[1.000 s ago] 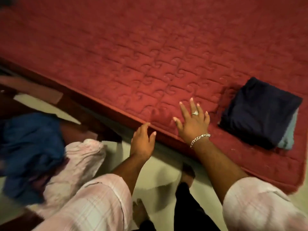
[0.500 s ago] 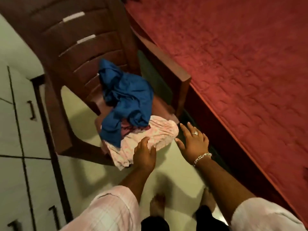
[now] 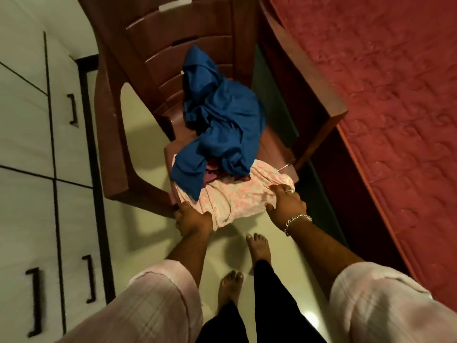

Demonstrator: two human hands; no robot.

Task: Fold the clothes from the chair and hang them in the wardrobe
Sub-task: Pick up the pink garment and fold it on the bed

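The pale pink floral-print cotton garment (image 3: 237, 196) lies lowest on the brown plastic chair (image 3: 173, 45), the left hand (image 3: 194, 220) gripping its near edge, the right hand (image 3: 284, 201) resting spread on it; next, lift it from beneath the crumpled blue cloth (image 3: 222, 120) beyond.

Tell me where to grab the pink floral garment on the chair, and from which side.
Grip the pink floral garment by its loose front edge overhanging the chair seat, coming from the front with both hands. The blue garment lies on its rear half, so only the front edge is free.
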